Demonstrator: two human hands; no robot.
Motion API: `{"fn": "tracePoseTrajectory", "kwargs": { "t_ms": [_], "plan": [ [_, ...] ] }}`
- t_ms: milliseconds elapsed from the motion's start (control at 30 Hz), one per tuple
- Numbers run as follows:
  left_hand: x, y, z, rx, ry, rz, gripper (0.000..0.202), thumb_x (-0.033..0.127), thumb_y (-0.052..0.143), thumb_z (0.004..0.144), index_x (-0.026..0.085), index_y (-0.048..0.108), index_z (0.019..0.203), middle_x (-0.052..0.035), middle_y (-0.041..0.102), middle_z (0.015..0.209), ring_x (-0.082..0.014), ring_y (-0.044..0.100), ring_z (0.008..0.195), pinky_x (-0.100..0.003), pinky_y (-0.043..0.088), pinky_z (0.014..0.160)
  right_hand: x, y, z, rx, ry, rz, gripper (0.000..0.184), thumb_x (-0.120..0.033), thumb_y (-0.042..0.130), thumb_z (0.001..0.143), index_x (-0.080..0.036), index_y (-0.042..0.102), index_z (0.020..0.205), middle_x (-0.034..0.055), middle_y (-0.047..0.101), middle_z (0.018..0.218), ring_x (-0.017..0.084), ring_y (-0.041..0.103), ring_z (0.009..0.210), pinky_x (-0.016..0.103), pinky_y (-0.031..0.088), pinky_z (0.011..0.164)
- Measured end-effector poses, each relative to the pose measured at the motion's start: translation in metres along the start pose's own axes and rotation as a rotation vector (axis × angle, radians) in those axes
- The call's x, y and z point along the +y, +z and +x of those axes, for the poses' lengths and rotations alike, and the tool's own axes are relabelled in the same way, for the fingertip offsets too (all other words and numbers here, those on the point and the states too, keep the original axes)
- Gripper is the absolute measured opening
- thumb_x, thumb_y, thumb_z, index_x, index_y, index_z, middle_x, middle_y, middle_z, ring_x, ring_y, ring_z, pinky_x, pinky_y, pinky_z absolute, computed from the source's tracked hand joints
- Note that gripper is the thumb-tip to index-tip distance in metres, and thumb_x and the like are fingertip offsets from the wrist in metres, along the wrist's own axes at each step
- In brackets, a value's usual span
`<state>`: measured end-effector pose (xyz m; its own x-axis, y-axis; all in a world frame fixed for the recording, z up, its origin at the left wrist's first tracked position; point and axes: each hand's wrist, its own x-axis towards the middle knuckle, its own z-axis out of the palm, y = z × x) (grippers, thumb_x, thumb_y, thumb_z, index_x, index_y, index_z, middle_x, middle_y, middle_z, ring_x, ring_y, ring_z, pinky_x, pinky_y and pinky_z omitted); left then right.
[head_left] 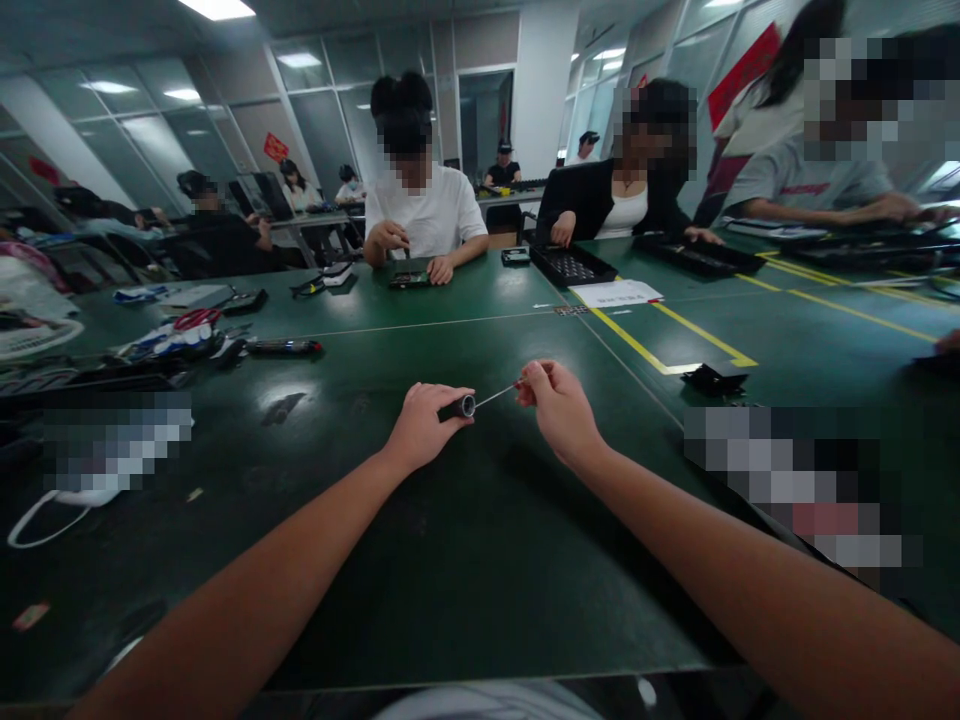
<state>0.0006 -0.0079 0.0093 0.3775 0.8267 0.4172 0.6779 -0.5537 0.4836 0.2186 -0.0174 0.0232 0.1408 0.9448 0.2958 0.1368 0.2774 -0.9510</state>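
Observation:
My left hand (pixel 421 425) is closed around a short black cylinder (pixel 454 408), whose round, light-rimmed end faces right. A small screwdriver (pixel 496 395) with a thin metal shaft is pinched in my right hand (pixel 559 408). A bit of red shows at those fingertips; the rest of its handle is hidden. The shaft slants down to the left and its tip reaches the cylinder's rim. Whether the tip goes inside cannot be made out. Both hands are above the green tabletop (pixel 420 580).
Left of my hands lie a dark pen-shaped tool (pixel 283 347), red-handled pliers or scissors (pixel 196 319) and clutter. To the right are a black part (pixel 714 378) and yellow tape lines (pixel 630 338). Across the table, co-workers sit by a black tray (pixel 546 270) and a paper sheet (pixel 616 293).

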Motion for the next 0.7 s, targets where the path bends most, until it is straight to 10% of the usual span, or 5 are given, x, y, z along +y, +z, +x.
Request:
{"fn": "tracePoseTrajectory", "kwargs": {
  "t_ms": [333,700],
  "plan": [
    [0.003,-0.003,-0.001,0.081,0.001,-0.053,0.037,0.024,0.077,0.083,0.028,0.070,0.120,-0.0039,0.072,0.117,-0.0253,0.062,0.111,-0.046,0.042,0.102,-0.014,-0.001,-0.010,-0.174,-0.132,-0.097,0.021,-0.041,0.054,0.094,-0.021,0.062,0.098,0.0035,0.071,0.085,0.018,0.068,0.080,0.036,0.053,0.077],
    [0.002,-0.003,-0.001,0.070,-0.064,-0.056,0.040,0.026,0.078,0.083,0.029,0.069,0.122,-0.0035,0.072,0.117,-0.0265,0.061,0.110,-0.047,0.043,0.102,-0.013,-0.004,-0.010,-0.035,-0.143,-0.133,0.023,-0.042,0.050,0.097,-0.022,0.060,0.095,0.0026,0.069,0.082,0.018,0.064,0.075,0.035,0.051,0.073]
  ]
}}
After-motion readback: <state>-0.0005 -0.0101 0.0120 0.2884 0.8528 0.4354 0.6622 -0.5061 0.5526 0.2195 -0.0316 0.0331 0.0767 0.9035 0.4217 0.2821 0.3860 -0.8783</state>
